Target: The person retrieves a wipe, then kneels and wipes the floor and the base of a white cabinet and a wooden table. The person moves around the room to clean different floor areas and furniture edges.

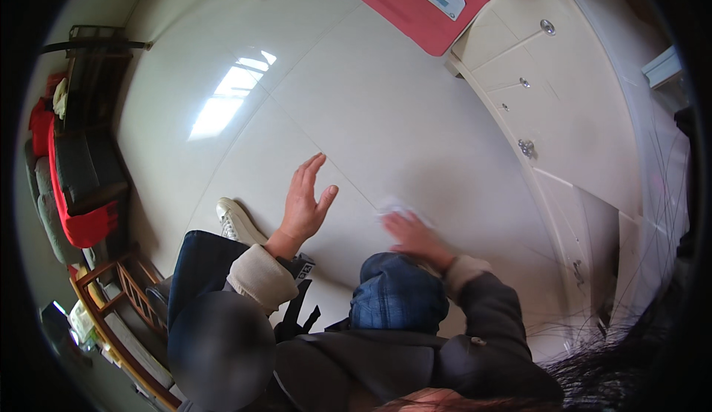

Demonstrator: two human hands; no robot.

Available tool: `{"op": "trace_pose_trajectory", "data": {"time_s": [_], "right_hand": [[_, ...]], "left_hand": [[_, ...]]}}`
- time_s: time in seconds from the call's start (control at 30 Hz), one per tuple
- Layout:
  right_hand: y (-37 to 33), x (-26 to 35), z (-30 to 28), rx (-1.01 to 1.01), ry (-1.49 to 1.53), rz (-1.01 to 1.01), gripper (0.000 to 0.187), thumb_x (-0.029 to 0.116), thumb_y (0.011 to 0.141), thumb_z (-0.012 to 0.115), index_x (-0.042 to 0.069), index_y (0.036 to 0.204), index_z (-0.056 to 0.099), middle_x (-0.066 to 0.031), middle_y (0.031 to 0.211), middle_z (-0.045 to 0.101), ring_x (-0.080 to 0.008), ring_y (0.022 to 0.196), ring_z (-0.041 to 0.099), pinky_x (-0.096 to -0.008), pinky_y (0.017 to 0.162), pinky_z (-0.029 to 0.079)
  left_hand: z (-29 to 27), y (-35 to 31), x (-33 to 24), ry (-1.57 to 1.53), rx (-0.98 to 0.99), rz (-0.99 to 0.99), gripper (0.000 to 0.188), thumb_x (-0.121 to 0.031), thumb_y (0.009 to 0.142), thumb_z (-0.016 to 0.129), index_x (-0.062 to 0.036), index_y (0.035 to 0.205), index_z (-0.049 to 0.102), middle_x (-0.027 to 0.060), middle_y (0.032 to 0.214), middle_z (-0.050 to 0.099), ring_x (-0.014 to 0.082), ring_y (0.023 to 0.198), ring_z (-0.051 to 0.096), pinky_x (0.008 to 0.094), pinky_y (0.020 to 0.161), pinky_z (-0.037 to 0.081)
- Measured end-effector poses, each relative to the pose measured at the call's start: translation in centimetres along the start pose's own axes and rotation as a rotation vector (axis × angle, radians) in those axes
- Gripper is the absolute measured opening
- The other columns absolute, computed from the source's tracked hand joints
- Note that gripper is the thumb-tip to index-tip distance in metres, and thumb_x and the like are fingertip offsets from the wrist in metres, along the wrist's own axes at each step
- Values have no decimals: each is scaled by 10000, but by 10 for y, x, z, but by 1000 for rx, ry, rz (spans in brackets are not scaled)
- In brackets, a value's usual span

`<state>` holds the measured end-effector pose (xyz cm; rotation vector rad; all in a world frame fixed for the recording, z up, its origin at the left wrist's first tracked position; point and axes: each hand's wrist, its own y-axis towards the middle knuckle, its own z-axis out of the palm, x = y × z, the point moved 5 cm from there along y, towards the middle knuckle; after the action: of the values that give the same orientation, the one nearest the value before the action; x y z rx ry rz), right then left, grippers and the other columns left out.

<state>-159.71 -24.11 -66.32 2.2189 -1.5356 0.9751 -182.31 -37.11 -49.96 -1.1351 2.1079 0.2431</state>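
Over the pale tiled floor, my left hand (302, 203) is raised with its fingers stretched out and the thumb apart. It holds nothing. My right hand (417, 238) reaches down beyond my right knee, a little blurred, with its fingers on a thin white cloth (401, 209). Whether the cloth is fabric or paper tissue I cannot make out. Cloth and fingers appear low over the floor (348, 130), though contact with it is unclear. My knees in blue jeans (400, 297) are bent, and a light shoe (236, 219) shows left of my left hand.
On the right stands a cream cabinet (549, 78) with round knobs. At its far end is a red panel-like object (415, 4) bearing a label. Dark seating with a red cover (81, 219) and a wooden-framed piece of furniture (126, 293) line the left side.
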Motion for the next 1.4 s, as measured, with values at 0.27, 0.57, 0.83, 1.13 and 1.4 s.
{"op": "trace_pose_trajectory", "data": {"time_s": [0.27, 0.57, 0.83, 1.13, 1.4], "right_hand": [[-111, -179, -68, -646, -370, 1124, 638, 256, 851, 560, 12, 1388, 316, -186, 1460, 280, -345, 1380, 183, -511, 1110, 120], [161, -88, -79, -339, 129, 200, 235, 41, 815, 504, 42, 975, 676, -153, 992, 657, -296, 984, 604, -342, 856, 473], [114, -87, -192, -452, 774, 707, 258, -11, 814, 495, 15, 1002, 670, -69, 905, 676, -132, 818, 613, -260, 747, 479], [120, 8, -253, -527, 544, 894, 277, -38, 825, 486, -3, 1051, 641, -85, 965, 666, -147, 864, 610, -272, 791, 478], [165, 125, -391, -340, 568, 1046, 248, -19, 844, 487, 12, 1015, 664, -73, 924, 670, -139, 850, 612, -276, 784, 483]], "left_hand": [[-16, 43, -19, 98, 81, 161, 596, -273, 835, 629, -42, 1322, 375, 176, 1312, 430, 341, 1231, 396, 465, 1068, 285], [-210, 105, -21, 452, -109, 348, 562, -275, 812, 663, -76, 1286, 434, 151, 1289, 460, 326, 1219, 419, 462, 1078, 283], [-452, 124, -39, 947, -1022, 814, 615, -255, 768, 726, -133, 1302, 447, 146, 1381, 389, 361, 1260, 386, 462, 1031, 354], [-561, 157, 0, 513, -1102, 958, 454, -156, 742, 735, -96, 1162, 573, 93, 1177, 596, 296, 1140, 527, 384, 974, 401], [-576, 178, 30, 170, -1012, 1035, 391, -33, 611, 713, -132, 984, 650, 60, 1064, 629, 267, 1003, 580, 424, 938, 406]]}}
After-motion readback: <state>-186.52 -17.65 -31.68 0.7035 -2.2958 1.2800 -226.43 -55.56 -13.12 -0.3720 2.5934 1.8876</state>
